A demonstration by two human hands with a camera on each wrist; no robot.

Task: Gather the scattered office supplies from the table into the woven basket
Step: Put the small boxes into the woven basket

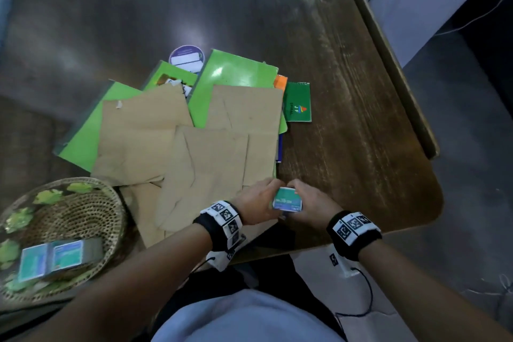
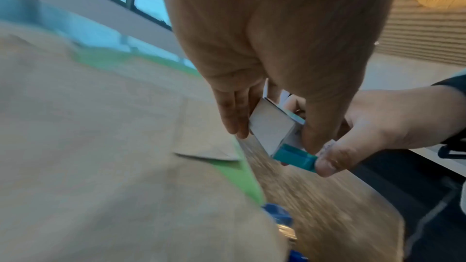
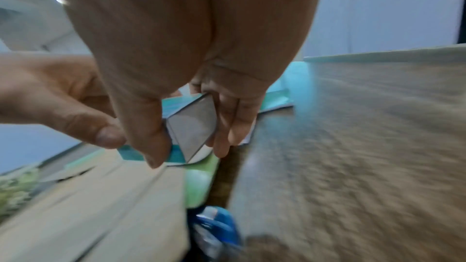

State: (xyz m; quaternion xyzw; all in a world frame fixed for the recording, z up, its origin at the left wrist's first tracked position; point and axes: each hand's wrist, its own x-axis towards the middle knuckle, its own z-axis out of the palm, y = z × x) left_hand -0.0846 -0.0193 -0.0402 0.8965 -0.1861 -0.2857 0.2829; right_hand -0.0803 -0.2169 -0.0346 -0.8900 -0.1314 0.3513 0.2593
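Observation:
A small teal-and-white box (image 1: 287, 200) is held between both hands just above the table's near edge. My left hand (image 1: 273, 198) grips its left end with thumb and fingers, and my right hand (image 1: 299, 198) pinches its right end. The left wrist view shows the box's grey side (image 2: 271, 127) tilted, with a teal flap at its lower end. From the right wrist, the same box (image 3: 193, 127) sits between thumb and fingers. The woven basket (image 1: 83, 182) stands at the lower left, off the table's left side, with two similar boxes (image 1: 52, 258) in it.
Brown envelopes (image 1: 194, 153) overlap green notebooks (image 1: 233, 72) in the middle of the wooden table (image 1: 347, 133). A small green spiral pad (image 1: 298, 103), an orange item (image 1: 280, 82), a round purple label (image 1: 186, 58) and a blue pen (image 1: 279, 150) lie around the pile.

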